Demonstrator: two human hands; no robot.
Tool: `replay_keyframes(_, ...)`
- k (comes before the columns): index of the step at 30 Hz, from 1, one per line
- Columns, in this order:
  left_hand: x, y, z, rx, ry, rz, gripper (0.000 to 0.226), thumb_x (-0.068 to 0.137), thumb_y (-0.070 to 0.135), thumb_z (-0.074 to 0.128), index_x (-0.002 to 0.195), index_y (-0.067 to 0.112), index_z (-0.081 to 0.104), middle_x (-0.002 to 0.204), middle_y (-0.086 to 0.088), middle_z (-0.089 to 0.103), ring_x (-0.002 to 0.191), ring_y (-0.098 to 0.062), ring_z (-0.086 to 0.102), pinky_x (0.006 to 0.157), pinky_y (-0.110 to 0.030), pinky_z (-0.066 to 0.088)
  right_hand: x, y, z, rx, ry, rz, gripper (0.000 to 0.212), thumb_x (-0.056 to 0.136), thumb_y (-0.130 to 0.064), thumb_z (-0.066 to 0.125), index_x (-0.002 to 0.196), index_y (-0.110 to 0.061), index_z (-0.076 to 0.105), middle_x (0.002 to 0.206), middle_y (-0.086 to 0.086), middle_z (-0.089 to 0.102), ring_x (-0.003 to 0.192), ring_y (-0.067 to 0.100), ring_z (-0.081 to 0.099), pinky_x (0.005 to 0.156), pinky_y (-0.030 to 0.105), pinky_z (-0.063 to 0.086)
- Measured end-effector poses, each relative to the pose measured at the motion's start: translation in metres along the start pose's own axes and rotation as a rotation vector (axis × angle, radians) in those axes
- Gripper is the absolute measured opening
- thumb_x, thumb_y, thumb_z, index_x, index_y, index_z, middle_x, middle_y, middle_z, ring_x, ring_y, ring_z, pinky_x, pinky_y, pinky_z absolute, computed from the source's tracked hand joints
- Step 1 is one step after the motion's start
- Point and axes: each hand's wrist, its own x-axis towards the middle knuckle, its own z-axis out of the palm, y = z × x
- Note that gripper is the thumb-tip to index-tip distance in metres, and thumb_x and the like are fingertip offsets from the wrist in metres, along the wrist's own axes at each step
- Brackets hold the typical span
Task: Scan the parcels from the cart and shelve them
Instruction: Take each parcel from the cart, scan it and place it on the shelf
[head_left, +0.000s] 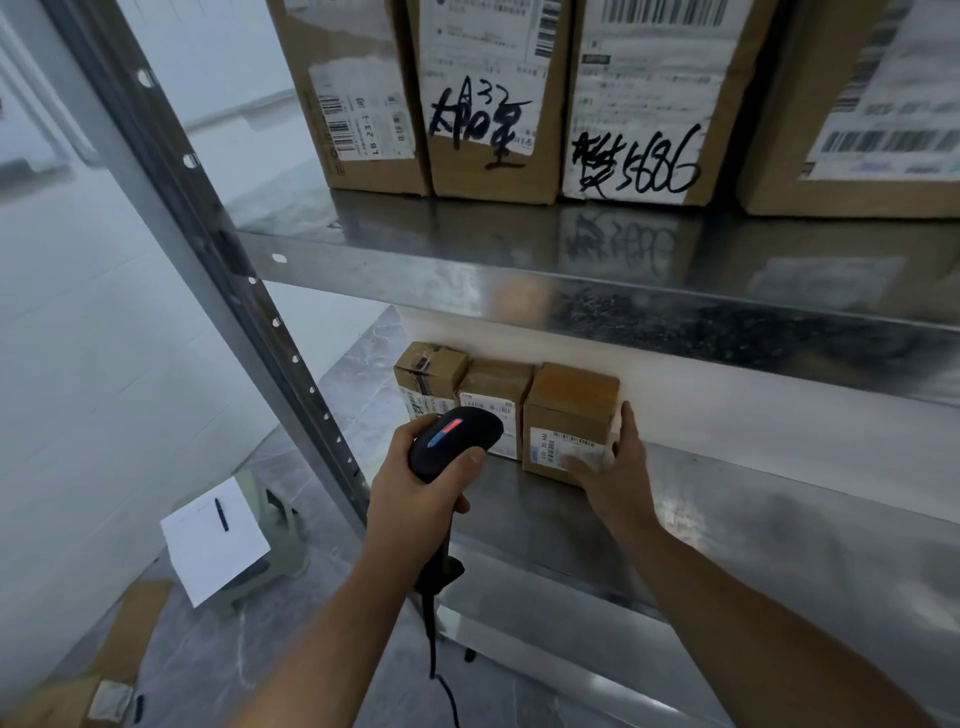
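Left of the lower shelf (727, 519), down on the floor: stool (275, 551) with a paper sheet (208, 551) and pen (222, 514) on top, and flattened cardboard (119, 644) nearer the camera. None of it looks task-relevant.

In front of the lower shelf's left end: left hand (415, 499) wrapped round the scanner (454, 441) grip, thumb up on the head. Indicator is lit red/blue and the nose is aimed at the row on the shelf.

On the lower shelf, back-left corner: three small parcels side by side, touching, labels forward.
- first parcel (428, 376) and second parcel (496, 397): nobody is touching them, so they look shelved.
- third parcel (569, 415), rightmost: standing on the shelf, flush against the second. Right hand (621, 467) clasps its front-right corner, thumb across the label, fingers flat up its right side.

Above the lower shelf: upper shelf (519, 249) carrying four big boxes (649, 93), some with marker-written codes. They look filed.

Status, my read: two small parcels done, the third mid scan-and-place, not released yet. The cart isn't in view, so I can't tell how many parcels are left.
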Motion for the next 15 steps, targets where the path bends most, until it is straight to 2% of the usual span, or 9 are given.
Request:
replay_keyframes(2, 0.001, -0.003, 0.002, -0.011, -0.034, 0.002, 0.059, 0.068, 0.049, 0.077, 0.121, 0.033, 0.058, 0.096, -0.01, 0.071, 0.062, -0.025, 0.069, 0.065, -0.034, 0.057, -0.005, 0.002, -0.005, -0.013, 0.009, 0.0, 0.106, 0.083, -0.028, 0.082, 0.16, -0.033, 0.01, 0.163, 0.004, 0.025, 0.148, 0.026, 0.03, 0.119, 0.053, 0.031)
replay_keyframes(5, 0.001, -0.007, 0.007, -0.008, -0.098, 0.008, 0.062, 0.064, 0.055, 0.076, 0.12, 0.035, 0.059, 0.099, -0.008, 0.07, 0.063, -0.023, 0.069, 0.064, -0.034, 0.059, -0.019, 0.0, -0.016, -0.021, 0.016, -0.007, 0.093, 0.091, -0.03, 0.074, 0.159, -0.039, 0.01, 0.166, -0.006, 0.023, 0.15, 0.021, 0.027, 0.12, 0.049, 0.031)
replay_keyframes(10, -0.001, -0.004, 0.02, -0.003, -0.213, 0.024, 0.046, 0.075, 0.044, 0.076, 0.117, 0.04, 0.056, 0.101, -0.002, 0.069, 0.064, -0.02, 0.07, 0.062, -0.028, 0.058, -0.048, 0.0, -0.041, -0.125, 0.076, -0.073, 0.078, 0.096, -0.041, 0.062, 0.158, -0.037, 0.015, 0.165, -0.013, 0.021, 0.149, 0.016, 0.028, 0.115, 0.031, 0.026)
replay_keyframes(12, -0.002, -0.003, 0.027, -0.005, -0.261, 0.028, 0.044, 0.082, 0.039, 0.079, 0.119, 0.039, 0.055, 0.102, -0.001, 0.069, 0.065, -0.02, 0.07, 0.063, -0.029, 0.058, -0.062, 0.0, -0.052, -0.18, 0.114, -0.079, 0.07, 0.099, -0.039, 0.06, 0.158, -0.031, 0.023, 0.163, -0.01, 0.027, 0.147, 0.014, 0.03, 0.112, 0.025, 0.024)
replay_keyframes(15, -0.006, -0.004, 0.038, 0.0, -0.337, 0.027, 0.043, 0.089, 0.03, 0.078, 0.125, 0.034, 0.055, 0.103, 0.0, 0.069, 0.067, -0.019, 0.07, 0.064, -0.028, 0.058, -0.082, 0.003, -0.067, -0.256, 0.19, -0.091, 0.06, 0.099, -0.035, 0.06, 0.153, -0.021, 0.038, 0.158, -0.002, 0.039, 0.145, 0.017, 0.036, 0.112, 0.023, 0.025)
